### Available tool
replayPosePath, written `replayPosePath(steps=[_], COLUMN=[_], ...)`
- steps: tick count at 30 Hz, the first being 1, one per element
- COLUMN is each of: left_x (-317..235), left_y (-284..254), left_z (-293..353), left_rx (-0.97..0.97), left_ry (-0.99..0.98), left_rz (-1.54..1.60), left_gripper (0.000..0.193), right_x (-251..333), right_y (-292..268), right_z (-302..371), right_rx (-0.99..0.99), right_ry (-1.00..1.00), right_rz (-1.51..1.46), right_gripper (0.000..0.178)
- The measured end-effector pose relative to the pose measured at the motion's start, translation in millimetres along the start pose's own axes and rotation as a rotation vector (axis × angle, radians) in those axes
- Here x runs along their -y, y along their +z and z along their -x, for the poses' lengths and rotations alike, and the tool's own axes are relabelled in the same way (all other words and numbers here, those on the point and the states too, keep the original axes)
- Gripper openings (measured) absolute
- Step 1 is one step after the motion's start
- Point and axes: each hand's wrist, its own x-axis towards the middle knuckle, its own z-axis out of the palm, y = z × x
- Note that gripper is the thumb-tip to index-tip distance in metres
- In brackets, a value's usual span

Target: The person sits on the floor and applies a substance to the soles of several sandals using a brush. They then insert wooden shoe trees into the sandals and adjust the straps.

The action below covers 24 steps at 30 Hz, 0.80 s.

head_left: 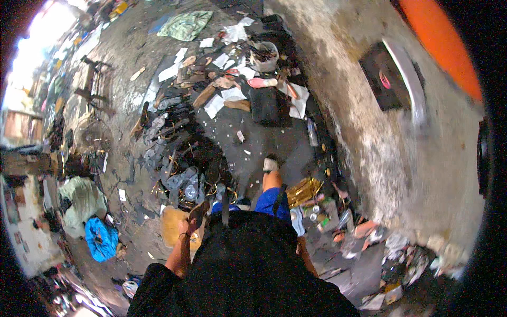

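Observation:
At my left side, my left hand point(188, 225) is closed around a brown, sole-shaped piece point(198, 212), which points up and away from me. Below it on the floor lies a tan board or sheet point(173, 224). My right hand point(301, 244) hangs at my right side, mostly hidden by my black shirt and blurred. Just beyond it is a pale blue strip point(297, 219); whether my fingers hold it cannot be made out. A large heap of dark sandals or shoe parts point(182, 153) lies ahead to the left.
Ahead lie a black box-like block point(265, 105), scattered papers, a pink insole point(262, 83) and a white bucket point(264, 57). A stained wall point(364, 142) runs along the right. Bottles, cans and scraps lie near right; a blue bag point(101, 239) sits left.

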Motion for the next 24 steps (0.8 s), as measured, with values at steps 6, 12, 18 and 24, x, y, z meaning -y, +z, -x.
replayPosePath(steps=[6,12,18,24], left_x=[-104.0,-190.6,-262.9,-271.4], left_y=[-31.3,-90.3,-91.9,-86.1], left_z=[25.2,51.9,29.3,-17.3], left_rx=[0.208,0.031,0.074,0.127], left_ry=[-0.301,-0.309,-0.554,-0.665], left_rz=[0.073,0.387,0.560,0.587], left_gripper=[0.053,0.052,0.043,0.040], right_x=[109.4,330.4,493.4,709.5], right_y=[-133.9,-272.0,-316.2,-290.1], right_z=[-115.5,-200.8,-320.8,-254.4], right_rx=[-0.002,0.095,-0.473,-0.225], right_ry=[-0.087,-0.140,-0.544,-0.836], right_rz=[0.189,0.256,0.439,0.766], right_gripper=[0.044,0.039,0.047,0.051])
